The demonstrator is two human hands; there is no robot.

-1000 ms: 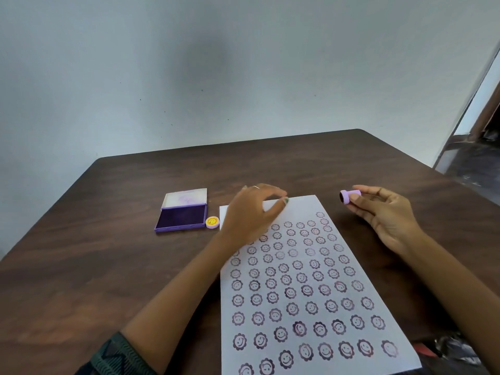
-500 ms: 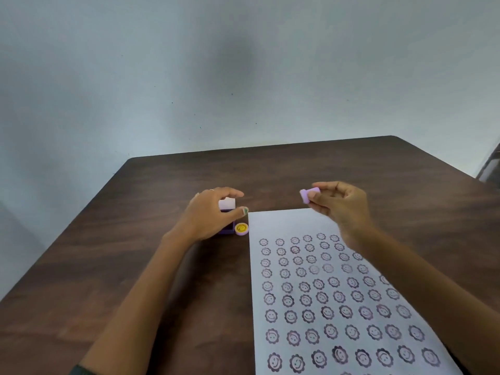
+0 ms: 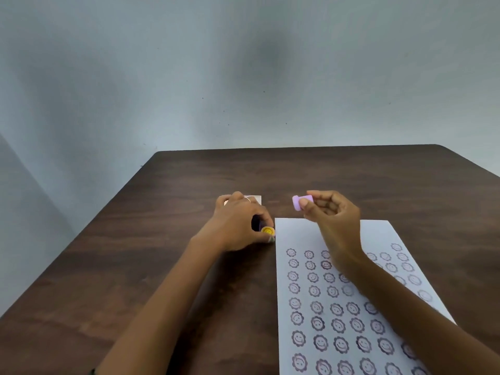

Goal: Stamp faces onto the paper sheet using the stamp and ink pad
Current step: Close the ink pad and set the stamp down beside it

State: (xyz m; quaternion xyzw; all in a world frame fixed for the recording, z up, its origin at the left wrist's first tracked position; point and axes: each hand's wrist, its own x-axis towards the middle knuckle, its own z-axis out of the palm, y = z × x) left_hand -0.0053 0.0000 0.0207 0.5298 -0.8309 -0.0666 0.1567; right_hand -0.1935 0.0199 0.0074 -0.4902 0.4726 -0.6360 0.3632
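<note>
My left hand (image 3: 235,226) lies over the purple ink pad (image 3: 255,223), gripping it and hiding most of it. The pad's pale open lid (image 3: 256,199) shows behind my knuckles. A small yellow smiley cap (image 3: 267,230) sits between my left thumb and forefinger; I cannot tell whether they touch it. My right hand (image 3: 334,212) hovers over the top of the white paper sheet (image 3: 295,232), pinching the lilac stamp (image 3: 301,203) sideways, its face pointing left. Rows of stamped flower faces (image 3: 315,290) cover the sheet below a bare top strip.
Everything rests on a dark wooden table (image 3: 167,266) set against a pale wall (image 3: 243,77). The far table edge runs behind the ink pad. My right forearm crosses the sheet's right side and hides some of the stamped faces.
My left hand left the top of the sheet and settled on the ink pad. My right hand carried the stamp leftward, towards the pad. The view swung left.
</note>
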